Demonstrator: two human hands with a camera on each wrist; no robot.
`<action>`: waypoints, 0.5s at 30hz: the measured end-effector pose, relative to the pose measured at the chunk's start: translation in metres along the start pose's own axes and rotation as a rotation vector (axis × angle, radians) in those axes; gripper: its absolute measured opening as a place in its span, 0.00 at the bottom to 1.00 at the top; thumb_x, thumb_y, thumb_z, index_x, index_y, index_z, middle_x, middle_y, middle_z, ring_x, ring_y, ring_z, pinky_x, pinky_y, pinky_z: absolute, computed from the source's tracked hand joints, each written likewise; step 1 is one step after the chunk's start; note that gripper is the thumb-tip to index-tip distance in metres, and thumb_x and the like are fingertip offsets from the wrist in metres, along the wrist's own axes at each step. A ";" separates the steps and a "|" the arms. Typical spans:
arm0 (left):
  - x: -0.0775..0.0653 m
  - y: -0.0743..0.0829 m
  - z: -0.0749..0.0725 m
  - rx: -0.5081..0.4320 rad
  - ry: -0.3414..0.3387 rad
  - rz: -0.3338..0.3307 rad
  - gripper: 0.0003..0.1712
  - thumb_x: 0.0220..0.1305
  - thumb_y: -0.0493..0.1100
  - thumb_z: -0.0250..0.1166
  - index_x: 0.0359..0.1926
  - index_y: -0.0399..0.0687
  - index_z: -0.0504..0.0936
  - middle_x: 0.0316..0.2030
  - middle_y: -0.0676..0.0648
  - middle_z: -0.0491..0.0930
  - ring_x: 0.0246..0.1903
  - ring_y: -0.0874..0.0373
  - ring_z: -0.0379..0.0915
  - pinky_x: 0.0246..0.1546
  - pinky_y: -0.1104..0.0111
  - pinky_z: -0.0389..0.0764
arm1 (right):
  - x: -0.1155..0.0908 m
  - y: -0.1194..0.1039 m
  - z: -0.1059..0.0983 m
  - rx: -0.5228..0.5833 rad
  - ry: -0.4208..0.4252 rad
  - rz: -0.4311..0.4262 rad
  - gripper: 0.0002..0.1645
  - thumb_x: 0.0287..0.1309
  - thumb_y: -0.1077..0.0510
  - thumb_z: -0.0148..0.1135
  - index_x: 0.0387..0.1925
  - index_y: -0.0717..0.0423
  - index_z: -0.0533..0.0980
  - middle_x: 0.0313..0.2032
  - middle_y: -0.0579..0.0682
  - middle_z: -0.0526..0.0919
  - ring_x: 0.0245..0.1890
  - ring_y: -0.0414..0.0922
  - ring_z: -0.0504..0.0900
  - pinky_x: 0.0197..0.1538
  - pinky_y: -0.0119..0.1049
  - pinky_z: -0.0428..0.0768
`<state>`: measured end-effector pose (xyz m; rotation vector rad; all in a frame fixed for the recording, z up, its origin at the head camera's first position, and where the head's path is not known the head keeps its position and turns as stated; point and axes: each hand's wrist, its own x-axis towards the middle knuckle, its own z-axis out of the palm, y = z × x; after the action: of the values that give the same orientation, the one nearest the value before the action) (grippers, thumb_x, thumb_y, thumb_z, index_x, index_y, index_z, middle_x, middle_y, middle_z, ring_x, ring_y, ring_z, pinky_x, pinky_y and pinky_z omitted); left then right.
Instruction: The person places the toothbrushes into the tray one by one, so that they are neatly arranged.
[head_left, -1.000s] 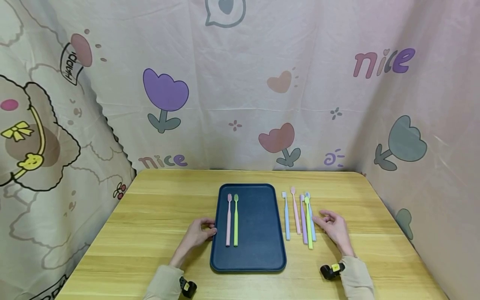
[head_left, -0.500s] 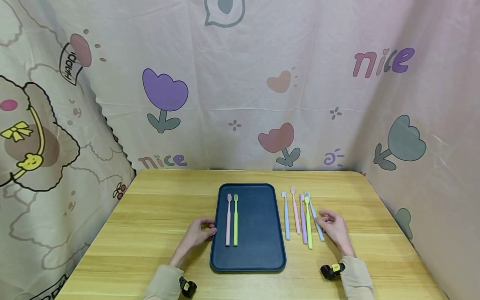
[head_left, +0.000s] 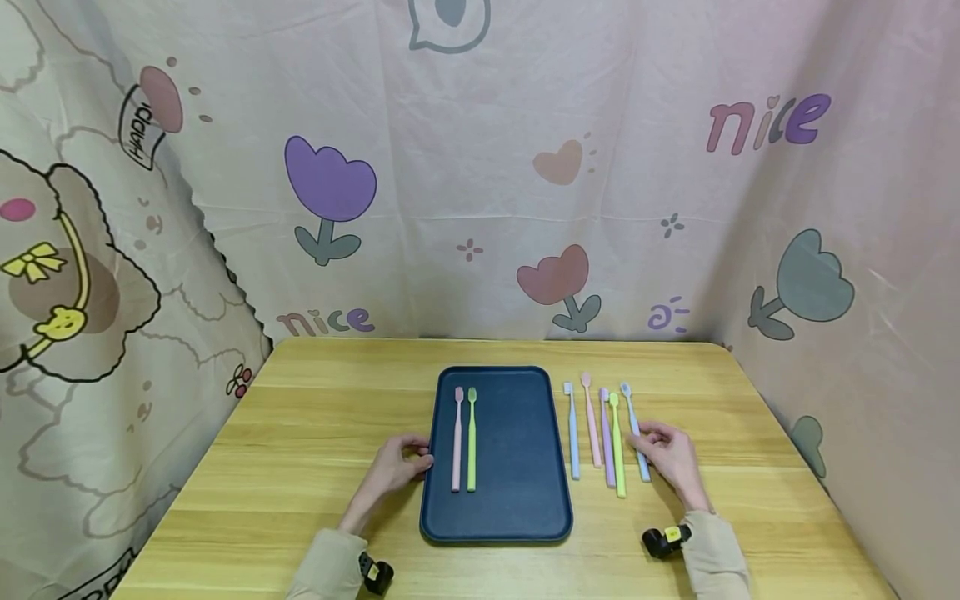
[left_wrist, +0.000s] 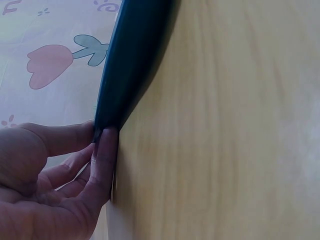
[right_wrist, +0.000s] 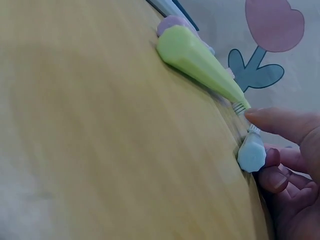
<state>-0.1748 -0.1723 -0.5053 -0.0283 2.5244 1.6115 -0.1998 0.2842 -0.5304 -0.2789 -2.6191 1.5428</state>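
Note:
My left hand (head_left: 393, 467) pinches the left rim of a dark blue tray (head_left: 517, 512); its thumb and fingers meet at the edge in the left wrist view. On the tray lie a pink toothbrush (head_left: 456, 450) and a green toothbrush (head_left: 472, 450), side by side with heads away from me. My right hand (head_left: 672, 462) holds a blue toothbrush (head_left: 629, 407) between thumb and fingers, low at the table. The butt of this blue toothbrush (right_wrist: 251, 156) shows beside the fingertips in the right wrist view. Part of its handle is hidden by the fingers.
Between tray and right hand lie another blue toothbrush (head_left: 573, 442), a pink toothbrush (head_left: 592, 429), a purple toothbrush (head_left: 607, 450) and a light green toothbrush (head_left: 618, 458). The purple and green ones lie close together. A printed curtain (head_left: 450, 292) hangs behind the wooden table (head_left: 300, 433).
The blue toothbrush by my right hand has shifted right, its butt end first and then its head, leaving a gap from the green one. My left hand and the tray stayed put.

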 end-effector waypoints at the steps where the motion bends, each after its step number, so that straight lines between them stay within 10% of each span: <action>1: 0.000 0.000 0.000 0.000 0.000 0.000 0.16 0.63 0.30 0.66 0.51 0.26 0.80 0.39 0.37 0.82 0.32 0.56 0.81 0.34 0.62 0.88 | 0.000 0.000 0.000 -0.010 -0.001 -0.002 0.28 0.57 0.53 0.73 0.53 0.69 0.80 0.27 0.42 0.81 0.22 0.33 0.74 0.24 0.28 0.75; 15: 0.001 -0.001 0.000 -0.003 0.006 0.001 0.16 0.62 0.29 0.66 0.51 0.26 0.80 0.39 0.37 0.82 0.32 0.56 0.81 0.34 0.62 0.88 | -0.001 -0.005 0.001 -0.113 0.026 -0.013 0.22 0.56 0.57 0.72 0.47 0.68 0.82 0.28 0.47 0.83 0.24 0.32 0.75 0.31 0.25 0.74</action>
<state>-0.1757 -0.1721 -0.5062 -0.0320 2.5269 1.6180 -0.1994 0.2806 -0.5271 -0.2874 -2.6861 1.3802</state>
